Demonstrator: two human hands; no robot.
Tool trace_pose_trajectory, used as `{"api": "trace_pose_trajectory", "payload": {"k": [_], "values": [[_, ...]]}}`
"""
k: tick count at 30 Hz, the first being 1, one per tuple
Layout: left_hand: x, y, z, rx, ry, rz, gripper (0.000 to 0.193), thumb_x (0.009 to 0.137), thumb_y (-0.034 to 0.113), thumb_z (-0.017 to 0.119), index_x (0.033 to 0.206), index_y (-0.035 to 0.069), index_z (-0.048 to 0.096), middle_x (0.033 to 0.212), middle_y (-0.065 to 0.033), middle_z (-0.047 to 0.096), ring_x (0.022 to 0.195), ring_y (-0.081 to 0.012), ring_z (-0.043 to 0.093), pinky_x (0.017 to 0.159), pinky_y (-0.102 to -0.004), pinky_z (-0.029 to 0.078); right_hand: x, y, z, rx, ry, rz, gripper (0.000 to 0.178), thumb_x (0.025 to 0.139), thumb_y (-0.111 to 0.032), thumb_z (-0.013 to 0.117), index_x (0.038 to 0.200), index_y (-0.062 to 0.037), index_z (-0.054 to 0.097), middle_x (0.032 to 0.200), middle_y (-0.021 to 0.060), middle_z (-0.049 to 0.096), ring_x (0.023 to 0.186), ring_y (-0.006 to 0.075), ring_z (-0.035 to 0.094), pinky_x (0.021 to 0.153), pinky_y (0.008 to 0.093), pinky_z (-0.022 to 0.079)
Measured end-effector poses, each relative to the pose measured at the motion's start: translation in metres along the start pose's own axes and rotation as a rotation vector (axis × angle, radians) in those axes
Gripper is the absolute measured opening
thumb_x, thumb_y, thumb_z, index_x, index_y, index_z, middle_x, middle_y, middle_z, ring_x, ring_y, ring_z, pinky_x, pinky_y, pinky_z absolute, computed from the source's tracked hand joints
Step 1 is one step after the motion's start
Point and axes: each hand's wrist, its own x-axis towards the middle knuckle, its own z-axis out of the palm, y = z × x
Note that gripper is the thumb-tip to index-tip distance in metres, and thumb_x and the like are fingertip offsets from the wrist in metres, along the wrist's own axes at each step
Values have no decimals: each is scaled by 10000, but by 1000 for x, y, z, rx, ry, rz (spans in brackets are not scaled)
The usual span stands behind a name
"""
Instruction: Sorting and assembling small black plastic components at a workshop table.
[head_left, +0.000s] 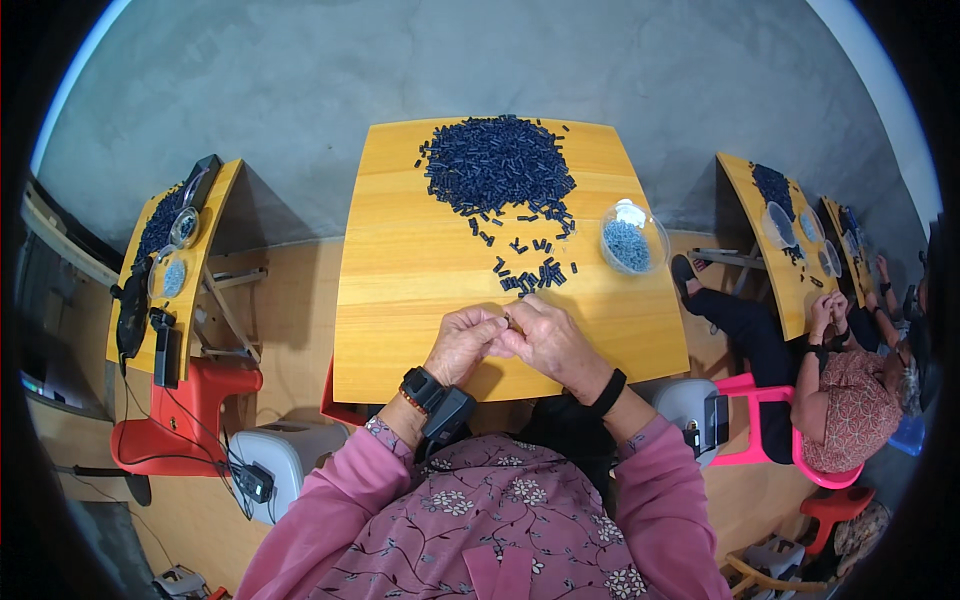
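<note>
Close to the near edge of the yellow wooden table (420,270), my left hand (466,338) and my right hand (548,338) meet with fingertips pinched together. A small dark bit shows between them; the fingers hide too much to tell what it is. Just beyond my fingers lies a loose cluster of short dark-blue tubular pieces (545,275). Farther back is a large heap of the same pieces (495,160), with strays trailing toward me. To the right stands a clear round tub (661,245) holding many small grey-blue parts (627,247) and a few white ones (629,213).
A similar table (222,215) at left carries dark pieces, tubs and cabled devices beside a red chair (190,410). At right, a person (845,410) on a pink stool (745,400) works at another table (745,200). Grey stools (290,450) flank me.
</note>
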Motion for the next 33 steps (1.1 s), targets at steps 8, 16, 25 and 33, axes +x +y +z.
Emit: {"api": "trace_pose_trajectory", "payload": {"k": [8,16,25,33], "values": [[0,-5,5,82,43,54,101,908,58,614,850,-16,651,802,-94,671,687,-145,659,654,-281,592,1,4,0,100,-24,45,264,797,-184,724,832,19,559,780,210,563,730,411,583,643,464,472],[0,-6,5,104,73,66,126,912,74,616,821,-9,642,774,-79,662,665,-130,649,639,-267,584,2,7,3,39,-52,9,261,799,-186,721,817,18,559,781,208,566,732,409,585,640,464,477],[0,-8,3,334,93,111,97,924,44,590,902,-39,635,782,-74,664,670,-134,646,646,-274,568,-3,9,11,-56,-22,-1,234,799,-180,712,809,7,572,758,196,582,710,387,607,623,452,485],[-2,-8,4,258,58,107,91,924,29,580,910,-44,634,837,-107,678,735,-167,673,703,-309,594,1,11,7,169,-45,61,250,772,-165,741,806,11,567,750,196,601,693,383,599,610,432,467]]}}
